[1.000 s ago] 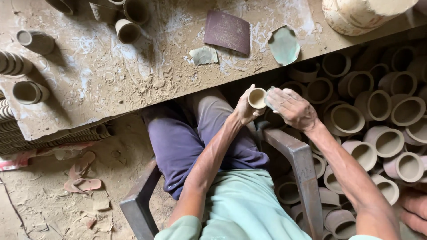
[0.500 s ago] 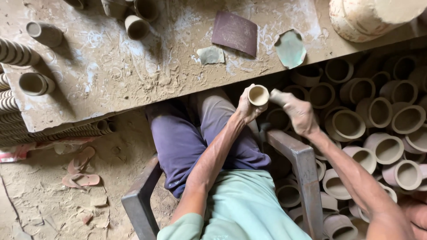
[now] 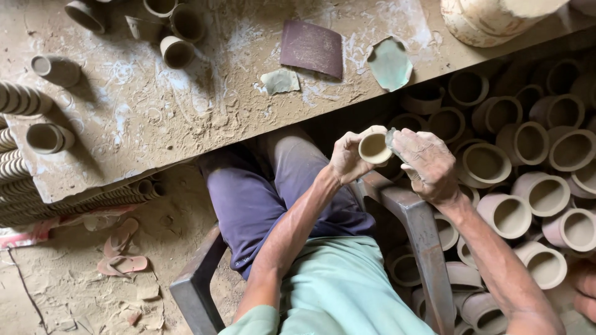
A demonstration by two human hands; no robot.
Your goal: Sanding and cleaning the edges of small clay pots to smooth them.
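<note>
- Two hands work over my lap: my left hand (image 3: 349, 160) clamps a small clay cup (image 3: 375, 147) by its side wall, fingers closed around it, mouth tilted up toward me.
- My right hand (image 3: 428, 164) presses a small greyish scrap of abrasive sheet (image 3: 392, 140) against the cup's rim, fingers pinched together on the scrap.
- Location of the cup: in the air, just in front of the dusty workbench (image 3: 205, 118) edge and above the metal chair arm (image 3: 417, 217). It touches neither.
- Step in hand, as I judge it: smoothing the rim and outer wall of this one cup.
- Next move, as I judge it, calls for a light, even stroke while the left fingers turn the cup a little at a time. The wall looks thin and dry, so heavy pressure could chip the rim.
- Support: the left grip must stay firm but not squeeze the mouth out of round.
- Nearby stock: a heap of larger clay pots (image 3: 528, 180) lies to my right on the floor, close under the right forearm.
- On the bench: a dark sheet of sandpaper (image 3: 311, 48), a pale green scrap (image 3: 390, 63) beside it, and several small cups (image 3: 177, 51) farther left.
- Floor at left: a pair of sandals (image 3: 121, 248) in the dust.
</note>
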